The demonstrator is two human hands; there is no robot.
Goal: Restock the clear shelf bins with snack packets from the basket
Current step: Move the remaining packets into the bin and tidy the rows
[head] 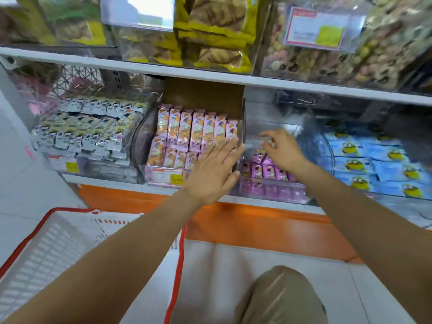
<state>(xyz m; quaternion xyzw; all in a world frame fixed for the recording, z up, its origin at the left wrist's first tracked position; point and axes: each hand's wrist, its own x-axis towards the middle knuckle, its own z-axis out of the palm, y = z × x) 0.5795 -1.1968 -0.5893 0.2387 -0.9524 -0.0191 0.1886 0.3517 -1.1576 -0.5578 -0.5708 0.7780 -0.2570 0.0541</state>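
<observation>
- Snack packets in purple wrap (pixel 268 170) lie low in a clear bin (pixel 275 195), at six o'clock from the right hand (pixel 280 148). That bin looks only part filled, so I judge it to be the one being restocked.
- The right hand reaches into this bin with its fingers curled downward. Blur hides whether they pinch a packet or nothing, so I cannot tell.
- The left hand (pixel 210 169) is at nine o'clock from the right one. It is flat, with fingers straight and together, and rests on the front right of the pink packets (pixel 187 132) beside the clear wall between the two bins.
- To do this step well, keep the flat hand steadying the pink rows so that none topple. Stand each purple packet upright, face forward, working from the back of the bin to the front.
- Silver packets (pixel 88 127) fill the bin at nine o'clock and blue packets (pixel 378 160) the one at three o'clock.
- Bags of biscuits (pixel 215 38) stand on the upper shelf (pixel 163 69) at twelve o'clock.
- The basket (pixel 30 232), white with a red rim, sits on the floor at seven o'clock, and the left forearm crosses over it.
- An orange band (pixel 257 225) runs below the lower shelf, with pale floor (pixel 23 183) to the left. A bent knee (pixel 280 295) shows at six o'clock, so the person appears to be crouching.
</observation>
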